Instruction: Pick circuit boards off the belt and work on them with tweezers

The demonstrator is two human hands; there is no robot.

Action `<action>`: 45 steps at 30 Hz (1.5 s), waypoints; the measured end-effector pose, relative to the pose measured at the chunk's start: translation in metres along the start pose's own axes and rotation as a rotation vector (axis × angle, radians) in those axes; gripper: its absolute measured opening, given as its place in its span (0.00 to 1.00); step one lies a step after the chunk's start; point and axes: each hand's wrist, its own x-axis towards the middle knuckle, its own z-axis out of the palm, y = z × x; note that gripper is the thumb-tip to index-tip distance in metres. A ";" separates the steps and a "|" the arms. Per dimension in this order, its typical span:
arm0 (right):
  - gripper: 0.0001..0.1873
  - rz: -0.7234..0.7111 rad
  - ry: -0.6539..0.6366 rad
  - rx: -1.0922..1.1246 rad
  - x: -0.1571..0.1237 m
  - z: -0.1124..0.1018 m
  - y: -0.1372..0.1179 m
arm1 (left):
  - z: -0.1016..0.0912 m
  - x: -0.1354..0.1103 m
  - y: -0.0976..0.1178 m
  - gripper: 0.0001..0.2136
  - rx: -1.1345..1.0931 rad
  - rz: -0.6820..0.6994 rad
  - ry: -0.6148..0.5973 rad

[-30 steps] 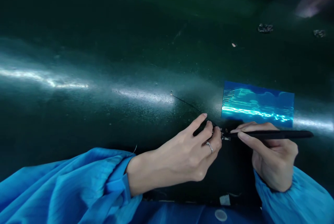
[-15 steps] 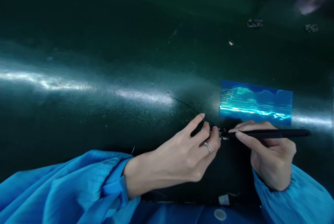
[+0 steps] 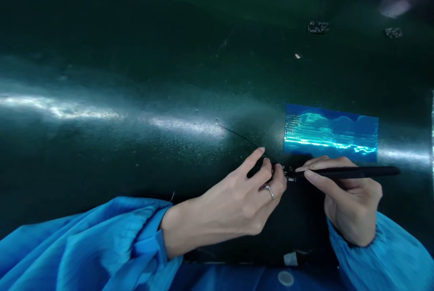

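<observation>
Dark green glossy desk fills most of the view, streaked with bright bands of reflected light. The left hand, coming out of a loose pleated blue sleeve, has its fingers curled and nearly closed in a pinch on a tiny dark circuit board, which sits at the fingertips and is partly hidden by them. A silver ring circles one finger of that hand. A thin black wire runs from just above the left fingertips, up and to the left across the desk, and ends in a small bright tip.

The right hand, in a matching blue sleeve, has its fingers and thumb closed around a slim black pen-shaped tool. The tool lies nearly level, with its tip at the board's edge, just beside the left fingertips.

Just beyond the right fingers lies a flat rectangular blue perforated sheet, with rows of small holes at the end nearer the left fingers. Well beyond the fingers, two small dark scraps and a pale speck lie on the desk.
</observation>
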 end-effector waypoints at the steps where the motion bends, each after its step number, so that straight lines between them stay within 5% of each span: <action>1: 0.12 0.000 0.002 0.000 0.000 0.000 0.000 | 0.000 0.000 0.000 0.13 0.000 0.001 0.000; 9: 0.11 -0.010 0.012 0.018 0.002 0.000 0.002 | 0.001 0.002 0.001 0.13 0.012 -0.007 -0.008; 17: 0.07 0.071 0.208 0.157 0.003 0.001 0.000 | 0.001 -0.003 0.001 0.12 0.015 0.017 0.018; 28: 0.01 0.112 0.271 0.186 0.003 -0.010 0.004 | 0.006 -0.001 -0.001 0.13 0.043 0.022 0.028; 41: 0.12 0.358 0.322 0.319 0.006 -0.031 0.035 | 0.014 0.007 -0.009 0.11 0.073 0.086 0.006; 45: 0.12 0.331 0.255 0.367 0.008 -0.036 0.045 | 0.016 0.014 -0.015 0.13 0.121 0.146 0.023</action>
